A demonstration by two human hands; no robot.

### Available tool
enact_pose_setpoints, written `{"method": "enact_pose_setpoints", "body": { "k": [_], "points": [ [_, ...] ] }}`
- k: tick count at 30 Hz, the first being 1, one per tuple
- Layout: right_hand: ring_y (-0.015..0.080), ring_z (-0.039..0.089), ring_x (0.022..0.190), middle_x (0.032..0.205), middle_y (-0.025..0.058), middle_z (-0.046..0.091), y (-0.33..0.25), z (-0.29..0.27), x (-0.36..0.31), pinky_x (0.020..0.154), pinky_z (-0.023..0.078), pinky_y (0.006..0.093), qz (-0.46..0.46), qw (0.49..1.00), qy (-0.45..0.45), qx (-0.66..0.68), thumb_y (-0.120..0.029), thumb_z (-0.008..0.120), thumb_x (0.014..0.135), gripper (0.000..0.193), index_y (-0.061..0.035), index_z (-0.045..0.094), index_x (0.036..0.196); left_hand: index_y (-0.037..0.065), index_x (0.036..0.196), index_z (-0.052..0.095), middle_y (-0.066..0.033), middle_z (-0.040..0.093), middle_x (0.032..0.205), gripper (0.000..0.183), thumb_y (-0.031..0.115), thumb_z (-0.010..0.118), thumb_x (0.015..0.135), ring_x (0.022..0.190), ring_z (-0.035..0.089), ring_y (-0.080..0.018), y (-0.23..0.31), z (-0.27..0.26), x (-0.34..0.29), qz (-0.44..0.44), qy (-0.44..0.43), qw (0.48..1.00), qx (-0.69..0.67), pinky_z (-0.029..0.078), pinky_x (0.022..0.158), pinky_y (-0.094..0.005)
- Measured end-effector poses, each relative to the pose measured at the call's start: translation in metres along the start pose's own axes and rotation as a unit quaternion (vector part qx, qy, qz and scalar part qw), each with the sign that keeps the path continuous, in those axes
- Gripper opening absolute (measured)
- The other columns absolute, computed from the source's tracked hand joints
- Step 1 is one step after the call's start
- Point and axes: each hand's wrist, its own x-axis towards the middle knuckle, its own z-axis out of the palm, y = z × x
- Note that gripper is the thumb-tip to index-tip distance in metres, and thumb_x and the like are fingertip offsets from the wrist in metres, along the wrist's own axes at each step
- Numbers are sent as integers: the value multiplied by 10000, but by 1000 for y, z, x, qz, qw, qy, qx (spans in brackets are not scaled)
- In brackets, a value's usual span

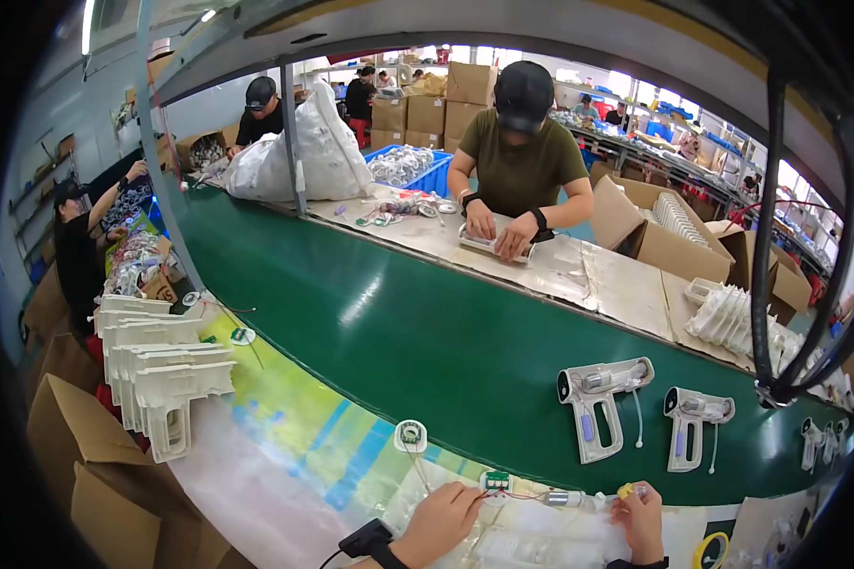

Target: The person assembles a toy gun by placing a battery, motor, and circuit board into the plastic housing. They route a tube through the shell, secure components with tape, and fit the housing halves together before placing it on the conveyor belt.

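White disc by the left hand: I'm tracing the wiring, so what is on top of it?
A green board sits on the white disc, with thin wires at its lower edge. The board hides the surface beneath; the left hand may hide some rim.

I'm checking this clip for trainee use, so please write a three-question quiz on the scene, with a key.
1. True or false: the yellow tape roll lies to the right of both the left hand and the right hand.
2. What do the gun-shaped assemblies ahead of the right hand lie on? A) a cardboard box B) the green belt C) a blue bin
3. Fill in: the small piece at the right hand's fingertips is coloured ____.

Key: 1. True. 2. B. 3. Yellow.
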Motion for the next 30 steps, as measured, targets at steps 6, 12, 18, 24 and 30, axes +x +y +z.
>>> {"method": "enact_pose_setpoints", "body": {
  "k": [6, 12, 18, 24, 30],
  "points": [
    [185, 632, 566, 752, 111, 633, 1, 3, -4, 423, 500, 278, -21, 1000, 0, -2, 40, 553, 834, 109, -3, 553, 934, 35, 967, 639, -110, 562, 833, 144, 74, 664, 831, 773, 594, -296, 3, -6, 4, 6, 1, 1000, 6, 497, 677, -383],
    [186, 648, 591, 771, 99, 632, -4, 11, -11, 438, 514, 267, -22, 1000, 7, -1, 59, 580, 802, 149, -10, 546, 929, 28, 980, 644, -106, 571, 849, 183, 36, 670, 799, 788, 601, -293, 4, -8, 6, 0, -6, 1000, -4, 510, 683, -370],
    [191, 668, 672, 820, 103, 635, -7, 10, -7, 533, 558, 278, -1, 1000, 0, 17, 100, 623, 777, 246, -7, 552, 987, 32, 940, 638, -110, 605, 874, 179, 15, 706, 775, 775, 598, -309, 3, -6, 6, -9, 6, 1000, -19, 487, 666, -382],
    [182, 642, 661, 871, 97, 633, -12, 8, -9, 530, 547, 272, -8, 1000, -16, -14, 55, 570, 774, 520, -60, 460, 1269, 71, 921, 647, -71, 608, 878, 189, 35, 710, 746, 867, 579, -276, 4, -12, 11, 16, 3, 996, 92, 406, 829, -408],
    [152, 608, 652, 941, 95, 590, -37, 1, -9, 509, 497, 235, -8, 991, -81, -109, 65, 545, 746, 550, -66, 452, 1272, 81, 890, 646, -62, 603, 897, 157, 59, 707, 747, 899, 562, -269, -1, -19, 1, 38, 18, 992, 118, 402, 849, -414]
  ]
}}
